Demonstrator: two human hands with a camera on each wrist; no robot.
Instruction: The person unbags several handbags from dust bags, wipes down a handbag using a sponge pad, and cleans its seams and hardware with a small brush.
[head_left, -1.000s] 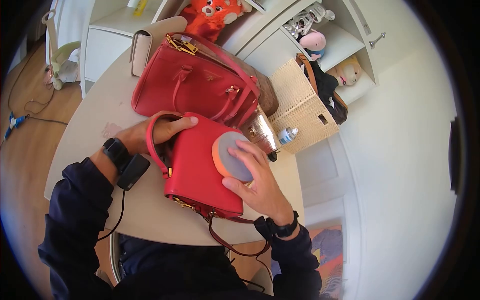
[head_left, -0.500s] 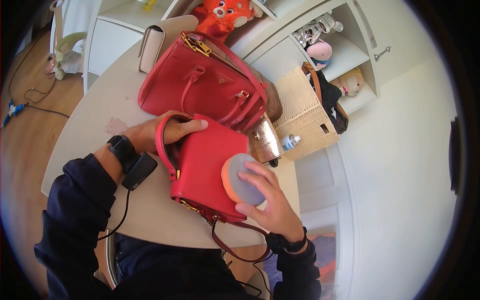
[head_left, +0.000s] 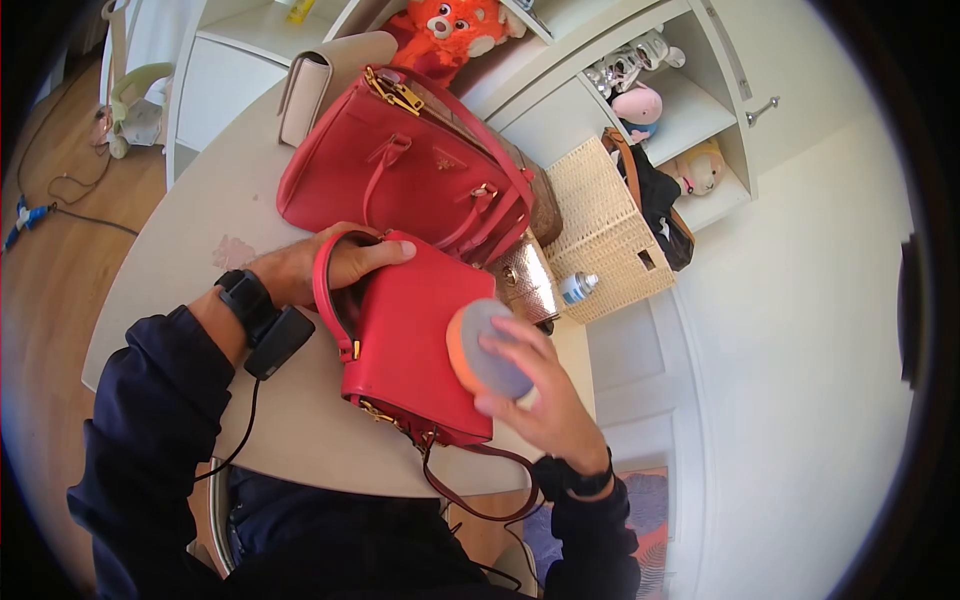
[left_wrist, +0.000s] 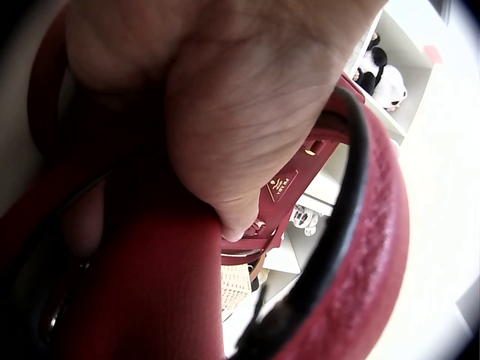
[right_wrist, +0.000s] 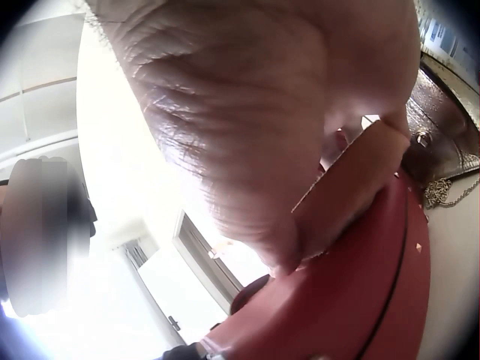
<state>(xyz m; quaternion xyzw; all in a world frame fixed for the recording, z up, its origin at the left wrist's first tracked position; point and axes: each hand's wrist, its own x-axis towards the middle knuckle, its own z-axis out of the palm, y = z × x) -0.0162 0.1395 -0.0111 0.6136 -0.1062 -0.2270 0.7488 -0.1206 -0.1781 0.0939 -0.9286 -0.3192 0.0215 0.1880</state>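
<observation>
A small red handbag (head_left: pixel 405 325) lies tilted on the table in front of me, its handle (head_left: pixel 322 290) toward the left. My left hand (head_left: pixel 330 268) reaches through that handle and grips the bag's edge, thumb on the red panel; the left wrist view shows the fingers partly hidden behind leather. My right hand (head_left: pixel 548 400) holds a round sponge pad (head_left: pixel 488 350), grey on top with an orange side. In the right wrist view the sponge's orange edge (right_wrist: pixel 356 184) sits against the red leather (right_wrist: pixel 352 262).
Behind stands a larger red handbag (head_left: pixel 430 165), with a beige bag (head_left: pixel 305 95) to its left. A shiny gold bag (head_left: pixel 528 285), a small spray bottle (head_left: pixel 578 287) and a woven straw bag (head_left: pixel 600 220) are at the right. A brown strap (head_left: pixel 520 515) hangs over the table's front edge.
The sponge has moved toward the lower right of the red panel, then slightly back up, with my right hand. My left hand keeps its hold. The whole head view has shifted a little.
</observation>
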